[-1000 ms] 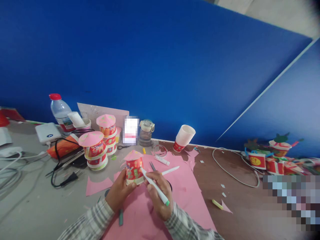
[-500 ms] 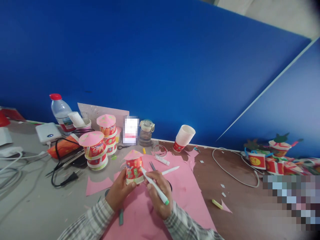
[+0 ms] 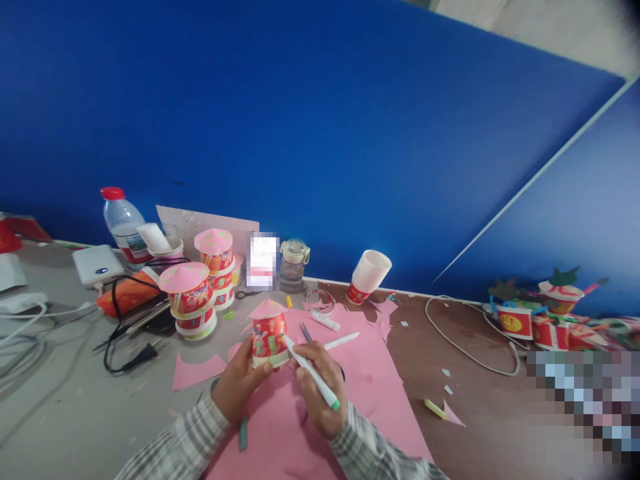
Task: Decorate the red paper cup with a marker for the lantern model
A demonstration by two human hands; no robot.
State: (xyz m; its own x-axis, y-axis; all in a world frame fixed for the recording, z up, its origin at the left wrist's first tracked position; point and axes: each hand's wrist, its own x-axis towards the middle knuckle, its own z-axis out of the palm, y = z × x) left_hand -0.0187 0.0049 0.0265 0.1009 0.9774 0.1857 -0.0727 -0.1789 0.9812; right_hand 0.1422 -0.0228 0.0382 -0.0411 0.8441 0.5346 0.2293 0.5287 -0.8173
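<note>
A red printed paper cup, upside down with a pink paper cone on top, is gripped low on its left side by my left hand. In my right hand is a white marker pen with a green end, its tip at the cup's right side. Whether the tip touches the cup I cannot tell. Below both hands lies a large pink paper sheet. Partly hidden behind my right hand is a pair of scissors, near another white pen and a white tube.
Two stacked-cup models with pink cone tops stand left, near a black plug cable, a power bank and a bottle. Behind are a water jar and a paper-cup stack. Cup crafts sit right.
The view has shifted very slightly. Both hands, the cup and the marker pen keep almost the same place.
</note>
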